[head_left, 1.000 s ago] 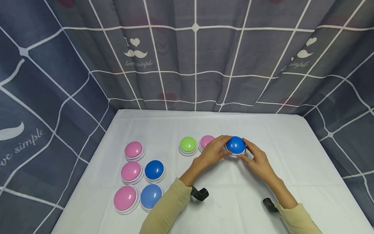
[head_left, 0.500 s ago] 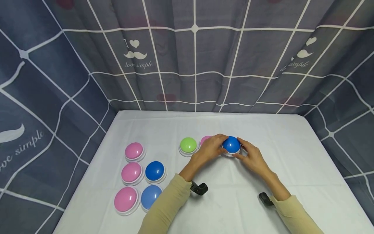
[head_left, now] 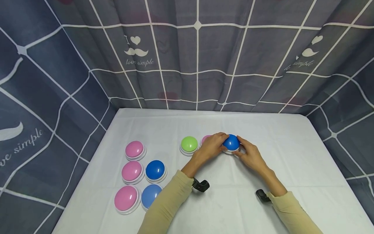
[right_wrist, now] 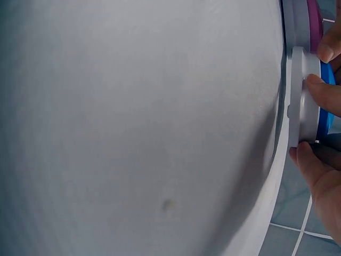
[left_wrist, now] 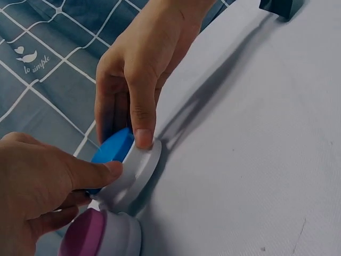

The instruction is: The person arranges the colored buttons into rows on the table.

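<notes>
A round push button with a glossy blue dome (head_left: 231, 142) and a white base is held between both hands at the back of the table. My left hand (head_left: 211, 147) grips its left side, the thumb on the white base (left_wrist: 139, 168). On the opposite side, my right hand (head_left: 252, 157) pinches the rim with fingers and thumb. Immediately left of it, a pink button (head_left: 205, 138) is mostly hidden behind my left hand; the left wrist view shows the two bases side by side, close or touching. A green button (head_left: 189, 144) stands left of that pink one.
At the left of the white-covered table (head_left: 280, 146) stand more buttons: a column of pink ones (head_left: 131, 171), a dark blue one (head_left: 155, 170) and a lighter blue one (head_left: 150, 195) partly behind my left sleeve. Grey checked curtains (head_left: 216, 65) enclose the back and sides.
Both hands have shifted the blue button leftward, up to the pink button beside the green one. Over the last half second it barely moves. The other buttons stay put.
</notes>
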`<state>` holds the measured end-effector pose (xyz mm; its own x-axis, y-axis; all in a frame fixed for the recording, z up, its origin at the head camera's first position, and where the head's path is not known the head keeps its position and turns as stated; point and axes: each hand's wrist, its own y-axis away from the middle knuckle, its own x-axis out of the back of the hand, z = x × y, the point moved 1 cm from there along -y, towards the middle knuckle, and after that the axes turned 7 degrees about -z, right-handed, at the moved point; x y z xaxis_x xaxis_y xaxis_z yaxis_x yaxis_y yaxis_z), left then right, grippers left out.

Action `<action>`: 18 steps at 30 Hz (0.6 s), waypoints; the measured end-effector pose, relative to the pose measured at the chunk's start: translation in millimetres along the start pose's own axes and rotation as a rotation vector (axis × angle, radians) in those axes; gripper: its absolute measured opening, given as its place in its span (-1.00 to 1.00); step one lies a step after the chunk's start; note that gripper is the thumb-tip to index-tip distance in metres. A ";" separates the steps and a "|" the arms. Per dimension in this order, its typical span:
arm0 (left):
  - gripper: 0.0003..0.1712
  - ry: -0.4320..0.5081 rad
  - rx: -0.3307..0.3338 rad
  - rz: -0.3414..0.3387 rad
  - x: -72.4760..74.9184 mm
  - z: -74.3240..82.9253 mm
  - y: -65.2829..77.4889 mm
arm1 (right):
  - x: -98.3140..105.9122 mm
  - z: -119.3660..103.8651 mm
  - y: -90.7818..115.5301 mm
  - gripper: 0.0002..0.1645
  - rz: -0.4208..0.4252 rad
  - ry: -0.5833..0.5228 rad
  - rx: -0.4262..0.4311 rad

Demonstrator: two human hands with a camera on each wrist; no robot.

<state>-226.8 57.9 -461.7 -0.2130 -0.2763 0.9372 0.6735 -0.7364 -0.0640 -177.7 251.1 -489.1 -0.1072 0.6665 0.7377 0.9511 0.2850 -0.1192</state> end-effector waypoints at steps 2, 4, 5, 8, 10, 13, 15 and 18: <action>-0.41 -0.014 -0.007 0.005 -0.5 -0.3 -0.5 | 0.0 0.8 -0.4 -0.17 -0.006 0.003 -0.009; -0.42 -0.024 -0.015 0.007 -0.8 -0.1 -1.1 | 0.1 1.2 -0.7 -0.17 -0.009 0.005 -0.017; -0.42 -0.030 -0.018 0.007 -0.9 0.1 -1.4 | 0.1 1.5 -0.7 -0.17 -0.010 0.005 -0.019; -0.42 -0.033 -0.013 -0.007 -1.4 1.2 -2.4 | 0.0 2.8 -0.4 -0.18 -0.018 0.002 -0.025; -0.43 -0.039 -0.004 -0.022 -1.9 1.9 -3.0 | -0.5 3.7 0.0 -0.18 -0.030 -0.002 -0.028; -0.42 -0.056 0.008 -0.038 -3.7 2.0 -3.4 | -1.0 4.5 0.4 -0.17 -0.050 -0.005 -0.033; -0.43 -0.066 0.011 -0.045 -4.2 2.7 -3.6 | -0.8 4.2 0.5 -0.17 -0.058 -0.004 -0.030; -0.44 -0.086 0.015 -0.055 -4.3 4.1 -4.0 | -1.5 4.8 0.6 -0.17 -0.069 0.004 -0.021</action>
<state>-225.7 64.5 -464.1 -0.1888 -0.1813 0.9651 0.6729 -0.7397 -0.0073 -178.4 253.6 -493.5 -0.1711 0.6430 0.7466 0.9473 0.3156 -0.0547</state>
